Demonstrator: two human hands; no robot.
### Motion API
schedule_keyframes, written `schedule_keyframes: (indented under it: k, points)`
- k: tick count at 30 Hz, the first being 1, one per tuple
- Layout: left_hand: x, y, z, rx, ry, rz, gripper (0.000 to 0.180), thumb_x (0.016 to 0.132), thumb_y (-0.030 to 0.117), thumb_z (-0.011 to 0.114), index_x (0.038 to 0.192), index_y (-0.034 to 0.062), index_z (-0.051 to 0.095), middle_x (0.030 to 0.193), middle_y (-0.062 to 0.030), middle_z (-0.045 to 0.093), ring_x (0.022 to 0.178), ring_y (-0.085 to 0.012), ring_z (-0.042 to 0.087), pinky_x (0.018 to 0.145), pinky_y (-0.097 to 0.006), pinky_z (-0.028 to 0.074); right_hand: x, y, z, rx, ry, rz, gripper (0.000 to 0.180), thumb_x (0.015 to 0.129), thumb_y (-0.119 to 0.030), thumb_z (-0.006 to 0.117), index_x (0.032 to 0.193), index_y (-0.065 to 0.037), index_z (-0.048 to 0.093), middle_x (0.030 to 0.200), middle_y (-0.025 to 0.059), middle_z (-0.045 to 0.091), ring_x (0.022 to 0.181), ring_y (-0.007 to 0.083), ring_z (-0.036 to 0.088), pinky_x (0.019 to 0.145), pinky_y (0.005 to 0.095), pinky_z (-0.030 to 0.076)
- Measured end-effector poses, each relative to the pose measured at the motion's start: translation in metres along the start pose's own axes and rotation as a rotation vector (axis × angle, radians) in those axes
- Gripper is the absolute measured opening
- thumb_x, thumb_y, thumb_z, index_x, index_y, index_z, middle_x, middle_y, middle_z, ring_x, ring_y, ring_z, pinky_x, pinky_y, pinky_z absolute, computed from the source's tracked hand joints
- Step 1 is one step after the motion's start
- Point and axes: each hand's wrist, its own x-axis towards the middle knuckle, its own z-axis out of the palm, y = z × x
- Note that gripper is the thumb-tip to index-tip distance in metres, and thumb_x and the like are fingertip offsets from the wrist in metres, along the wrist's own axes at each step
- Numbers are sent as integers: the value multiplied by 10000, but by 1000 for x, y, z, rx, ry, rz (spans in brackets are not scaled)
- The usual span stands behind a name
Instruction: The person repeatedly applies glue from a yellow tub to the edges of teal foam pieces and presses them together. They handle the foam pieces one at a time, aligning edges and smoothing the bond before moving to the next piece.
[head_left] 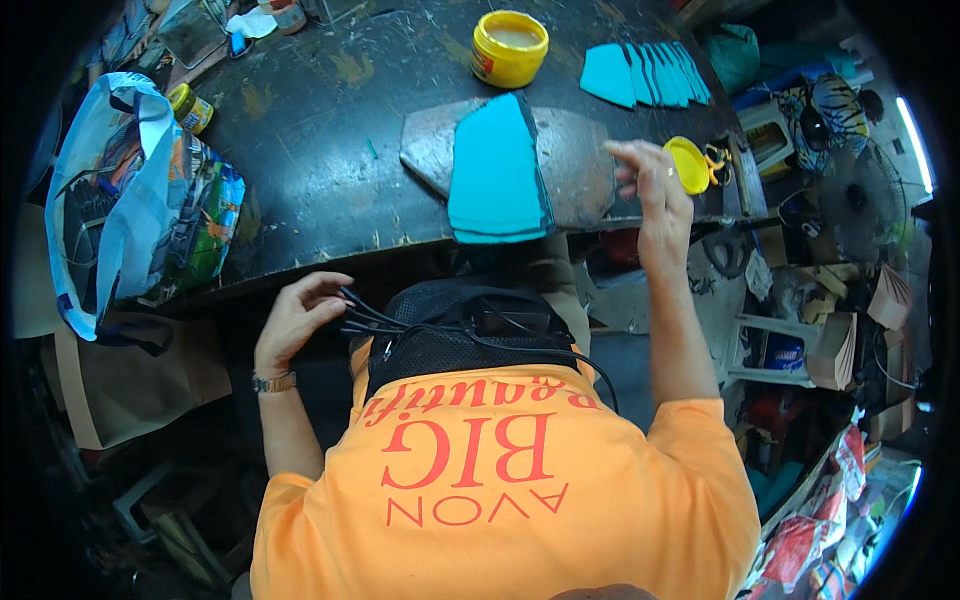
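Observation:
A stack of teal cut pieces [497, 170] lies on a grey slab [580, 150] on the dark worktable [320, 130]. My right hand [650, 185] is raised just right of the slab, fingers loosely curled, with nothing visible in it. Just right of that hand lies a yellow lid [690, 163]. My left hand [298, 312] is below the table's front edge, fingers on the black cables [370, 320] of a black mesh pouch [460, 335] on my chest. More teal pieces [645, 75] are fanned out at the back right. An open yellow tub [510, 47] stands behind the slab.
A blue printed plastic bag [130, 200] hangs over the table's left end, a small yellow-lidded jar [190, 107] behind it. Yellow-handled scissors [716, 160] lie by the lid. Cardboard, boxes and clutter crowd the floor on the right [830, 340].

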Motion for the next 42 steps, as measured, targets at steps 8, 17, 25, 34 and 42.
schedule_keyframes:
  k: [8, 17, 25, 34, 42]
  points:
    - [3, 112, 55, 412, 99, 577, 626, 749, 260, 896, 1285, 94, 618, 1236, -115, 605, 1109, -217, 624, 930, -338, 526, 179, 74, 68, -396, -151, -132, 520, 1048, -525, 415, 1146, -165, 777, 1273, 186, 637, 1233, 309, 528, 1018, 404, 418]
    - [87, 121, 107, 687, -9, 695, 1072, 648, 462, 926, 1525, 186, 375, 1640, -286, 78, 1473, -512, 249, 1144, -542, 376, 220, 109, 103, -1133, -328, -94, 641, 974, -690, 403, 1156, -199, 774, 1354, 245, 596, 1277, 401, 532, 1034, 576, 391]
    - [100, 113, 119, 602, 18, 670, 1040, 665, 359, 926, 1513, 111, 379, 1588, -389, 103, 1456, -558, 240, 1178, -523, 324, 158, 82, 85, -1068, -78, -331, 339, 947, -241, 575, 1238, -110, 687, 1318, 192, 613, 1200, 358, 580, 985, 515, 442]
    - [96, 112, 120, 748, 118, 720, 1009, 676, 417, 911, 1500, 111, 417, 1566, -369, 215, 1431, -536, 307, 1180, -563, 302, 97, 49, 54, -203, -235, 99, 430, 809, 20, 509, 1133, -112, 759, 1269, 123, 621, 1227, 278, 569, 1026, 372, 452]
    - [97, 102, 122, 798, 184, 742, 1027, 683, 557, 873, 1517, 161, 421, 1568, -339, 251, 1432, -508, 325, 1165, -645, 261, 73, 63, 76, -50, -286, 86, 617, 795, 53, 437, 1293, -191, 707, 1412, 108, 535, 1314, 270, 484, 1142, 381, 364]
